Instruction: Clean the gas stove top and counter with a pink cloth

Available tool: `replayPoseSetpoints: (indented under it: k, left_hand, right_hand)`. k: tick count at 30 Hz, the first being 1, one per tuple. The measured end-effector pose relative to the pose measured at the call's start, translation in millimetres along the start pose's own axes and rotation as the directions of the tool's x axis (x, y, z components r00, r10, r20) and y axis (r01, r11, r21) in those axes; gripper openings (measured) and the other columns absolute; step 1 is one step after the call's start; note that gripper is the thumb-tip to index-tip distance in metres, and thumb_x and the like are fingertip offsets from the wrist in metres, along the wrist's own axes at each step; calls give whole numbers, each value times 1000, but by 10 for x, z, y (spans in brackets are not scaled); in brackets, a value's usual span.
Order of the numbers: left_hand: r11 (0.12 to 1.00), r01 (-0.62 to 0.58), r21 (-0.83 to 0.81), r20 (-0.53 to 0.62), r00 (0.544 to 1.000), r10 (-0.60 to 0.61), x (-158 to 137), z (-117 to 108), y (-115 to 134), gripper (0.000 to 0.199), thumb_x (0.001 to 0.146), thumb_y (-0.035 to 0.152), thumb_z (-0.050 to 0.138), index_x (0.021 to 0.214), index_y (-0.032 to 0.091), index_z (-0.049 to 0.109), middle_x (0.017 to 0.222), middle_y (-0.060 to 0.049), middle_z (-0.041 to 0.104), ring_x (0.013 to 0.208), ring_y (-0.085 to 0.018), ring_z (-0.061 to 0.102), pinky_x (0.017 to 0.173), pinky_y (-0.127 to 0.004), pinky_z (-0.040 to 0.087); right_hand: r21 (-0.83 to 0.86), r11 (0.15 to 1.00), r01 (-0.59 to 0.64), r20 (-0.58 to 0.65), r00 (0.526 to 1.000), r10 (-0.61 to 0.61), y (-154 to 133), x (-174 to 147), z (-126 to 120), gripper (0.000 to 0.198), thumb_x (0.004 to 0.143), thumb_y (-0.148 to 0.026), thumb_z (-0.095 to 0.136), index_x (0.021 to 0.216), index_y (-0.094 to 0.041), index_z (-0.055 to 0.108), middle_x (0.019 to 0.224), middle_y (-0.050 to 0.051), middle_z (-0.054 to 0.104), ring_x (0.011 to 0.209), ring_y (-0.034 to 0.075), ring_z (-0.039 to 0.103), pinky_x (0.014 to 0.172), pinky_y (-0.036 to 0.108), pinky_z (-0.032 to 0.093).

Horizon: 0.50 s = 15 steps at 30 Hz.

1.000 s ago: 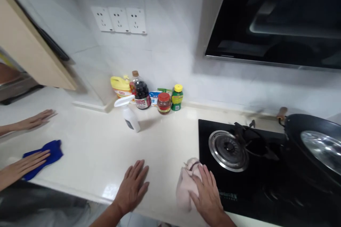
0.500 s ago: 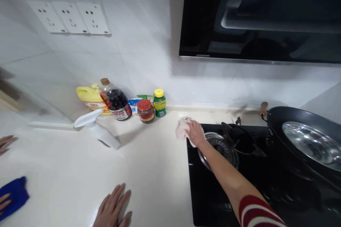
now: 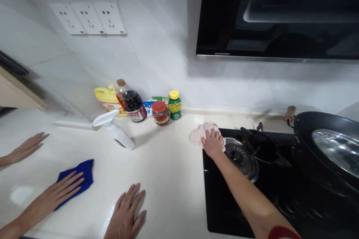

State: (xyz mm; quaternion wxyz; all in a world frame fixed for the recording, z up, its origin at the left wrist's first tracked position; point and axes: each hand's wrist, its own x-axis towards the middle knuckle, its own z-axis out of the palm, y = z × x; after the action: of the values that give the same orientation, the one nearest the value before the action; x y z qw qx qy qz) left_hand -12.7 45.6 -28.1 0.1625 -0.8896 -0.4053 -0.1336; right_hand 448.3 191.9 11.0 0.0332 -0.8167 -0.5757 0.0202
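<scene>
My right hand [image 3: 213,142] presses a pale pink cloth [image 3: 198,134] down at the back left corner of the black gas hob [image 3: 221,201], with the cloth lying partly on the hob and partly on the white countertop [image 3: 168,194]. Beside that hand is a round burner [image 3: 239,157] whose pan support is off. My left hand [image 3: 126,213] rests flat on the countertop with fingers spread, holding nothing.
A co-worker's hand [image 3: 63,190] lies on a blue cloth [image 3: 86,173]; the other hand [image 3: 26,149] is on the counter. A white spray bottle [image 3: 119,134], soy sauce bottle [image 3: 133,104], red-lidded jar [image 3: 160,114] and green bottle [image 3: 175,106] stand behind. A wok [image 3: 305,134] sits right.
The view has shifted left. The co-worker's hand and blue cloth have moved right across the counter. My right hand has shifted slightly over the pink cloth; my left hand stays flat.
</scene>
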Motion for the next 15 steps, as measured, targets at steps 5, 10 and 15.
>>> replayPoseSetpoints:
  k: [5,10,15]
  left_hand:
    - [997,-37,65,-32,999,39,-8,5,-28,70,89,55,64,150,24,52,157,-11,57,145,-28,50,113,-43,39]
    - [997,-29,67,-44,999,32,-17,61,-58,72,88,59,63,152,26,51,156,-10,58,143,-27,52,112,-41,41]
    - [1000,13,-15,-13,1000,-13,-70,150,-70,76,90,58,60,158,32,41,159,-8,56,143,-28,53,114,-43,41]
  right_hand:
    - [23,972,233,31,972,-233,-67,-516,-56,43,89,-41,70,129,-23,67,145,16,56,128,36,46,105,50,35]
    - [364,865,345,-200,936,-290,69,-762,29,41,88,-36,67,127,-24,65,140,14,57,130,33,49,111,52,37]
    - [835,474,281,-471,811,348,572,-687,-411,48,96,-43,56,139,-24,46,117,9,63,108,23,64,98,45,52]
